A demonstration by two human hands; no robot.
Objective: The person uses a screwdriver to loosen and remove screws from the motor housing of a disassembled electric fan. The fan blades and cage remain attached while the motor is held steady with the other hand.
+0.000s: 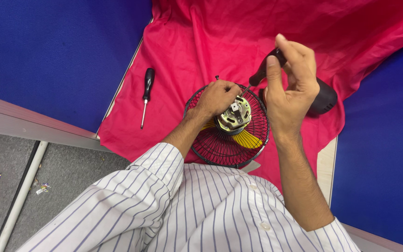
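Nearest, at 6 o'clock: white shirt (197, 210) w/ thin dark pinstripes, soft cotton-like weave, sleeves rolled back off both forearms.

Just past it, center frame: round black wire fan grille (225, 144), thin radial spokes, lying flat on the cloth. Inside it a yellow plastic blade (247, 139) shows at approx 5 o'clock of the grille. On top at hub sits the motor (234, 116), bare metal, squarish stamped block w/ dull silver-brass sheen.

Left hand (218, 97) lies curled over the grille at approx 11 o'clock of the motor, fingers bent down & touching the motor's edge, steadying it; not closed round anything that shows.

Right hand (291, 79) is raised at approx 2 o'clock of the motor, fingers wrapped round the black handle of a screwdriver (263, 71); shaft slants down-left, tip meets the motor's top edge right beside the left fingers.

Behind the right hand, 3 o'clock: dark matte rounded housing (323, 98), partly hidden.

At 9 o'clock, well apart from the grille: 2nd screwdriver (146, 95), black handle, slim steel shaft, lying loose.

Surface: shiny red-pink cloth (239, 32), creased, draped over a desk. Blue fabric partition panels (47, 51) at both sides. Grey speckled floor (5, 186) at 8 o'clock w/ bits of litter.
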